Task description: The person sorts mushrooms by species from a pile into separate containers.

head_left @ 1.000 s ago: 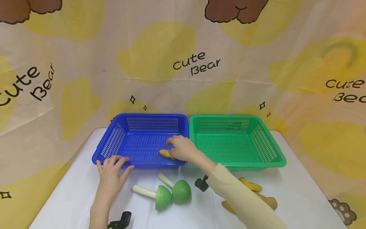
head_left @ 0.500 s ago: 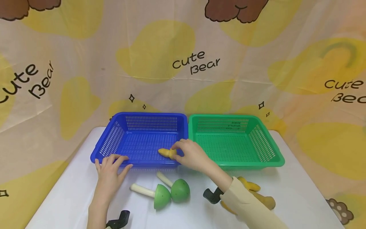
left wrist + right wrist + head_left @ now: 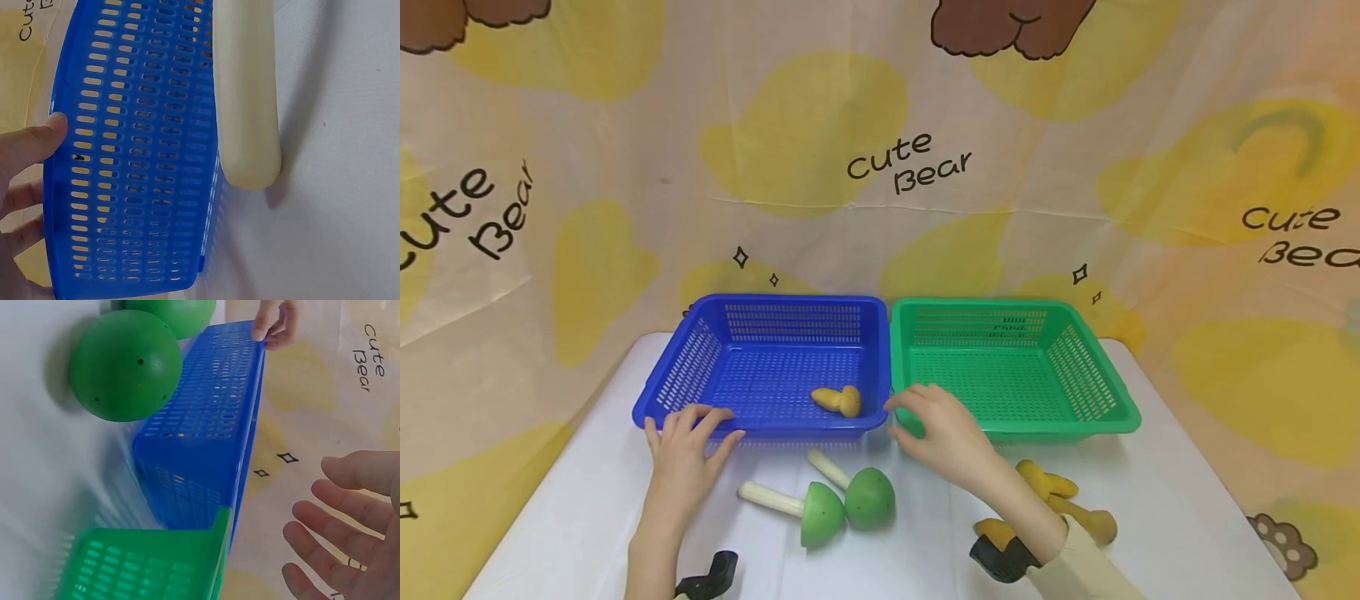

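Observation:
A small yellow toy mushroom [image 3: 838,401] lies inside the blue basket [image 3: 760,432], near its front right corner. My left hand [image 3: 687,450] holds the front rim of that basket; the left wrist view shows the thumb [image 3: 39,142] on the outer side and fingers behind the rim. Holding nothing, my right hand [image 3: 942,435] hovers by the front left corner of the green basket [image 3: 1037,428], fingers spread and loosely bent. Two green-capped toy mushrooms with pale stems, one left [image 3: 822,514] and one right [image 3: 870,498], lie on the table before the blue basket.
Under and beside my right forearm lie yellow mushrooms [image 3: 1047,481], a brownish one [image 3: 1097,525] and another orange-yellow piece [image 3: 995,532], partly hidden. The two baskets stand side by side on the white table [image 3: 917,558], against a printed cloth backdrop [image 3: 820,142].
My right hand has let go of the yellow mushroom in the blue basket and drawn back rightward and toward me. My left hand stays on the rim.

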Demonstrator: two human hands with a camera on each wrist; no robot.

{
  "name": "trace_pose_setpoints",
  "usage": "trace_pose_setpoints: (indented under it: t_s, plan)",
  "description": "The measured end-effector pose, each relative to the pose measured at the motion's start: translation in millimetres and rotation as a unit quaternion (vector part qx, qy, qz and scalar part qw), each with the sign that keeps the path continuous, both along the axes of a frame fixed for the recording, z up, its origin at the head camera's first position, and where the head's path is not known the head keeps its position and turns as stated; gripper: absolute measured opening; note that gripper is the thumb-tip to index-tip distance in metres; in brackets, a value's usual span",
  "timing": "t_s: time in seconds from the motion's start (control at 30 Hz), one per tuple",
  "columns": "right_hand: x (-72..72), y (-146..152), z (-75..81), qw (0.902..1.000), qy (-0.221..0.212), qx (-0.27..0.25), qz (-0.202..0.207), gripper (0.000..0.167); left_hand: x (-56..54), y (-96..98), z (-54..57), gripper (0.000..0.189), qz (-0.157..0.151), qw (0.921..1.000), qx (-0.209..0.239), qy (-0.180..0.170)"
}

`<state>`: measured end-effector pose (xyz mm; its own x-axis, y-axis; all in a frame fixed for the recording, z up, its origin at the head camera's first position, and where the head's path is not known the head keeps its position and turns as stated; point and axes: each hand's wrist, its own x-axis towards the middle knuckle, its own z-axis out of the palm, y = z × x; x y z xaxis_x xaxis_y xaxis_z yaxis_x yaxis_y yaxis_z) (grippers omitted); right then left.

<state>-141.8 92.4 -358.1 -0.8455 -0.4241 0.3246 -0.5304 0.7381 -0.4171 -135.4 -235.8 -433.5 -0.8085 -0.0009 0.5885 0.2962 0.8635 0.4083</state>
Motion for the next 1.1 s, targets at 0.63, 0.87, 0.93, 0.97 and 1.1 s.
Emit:
trace_pose_setpoints:
  t_s: [0.63,0.87,0.93,0.97,1.1]
  plan:
    - [44.0,50,-24.6,0.9963,0.07,0.011,-0.048,0.031,-0.2,-0.9,-0.2,0.025,0.002,1.0,0.0,-0.004]
    - [55.6,66,-34.6,0.9957,0.078,0.012,-0.047,0.034,-0.6,-0.3,-0.6,0.026,-0.002,1.0,0.0,-0.003]
    - [59.0,70,-37.3,0.9959,0.075,0.015,-0.049,0.034,-0.4,-0.3,-0.5,0.025,-0.001,1.0,0.0,-0.001]
    - [60.7,72,-38.5,0.9959,0.072,0.016,-0.052,0.035,-0.5,-0.4,-0.6,0.026,-0.002,1.0,0.0,0.0]
    - [67.1,80,-43.1,0.9958,0.057,0.021,-0.068,0.035,-0.6,-0.9,-1.0,0.027,-0.004,1.0,0.002,0.001]
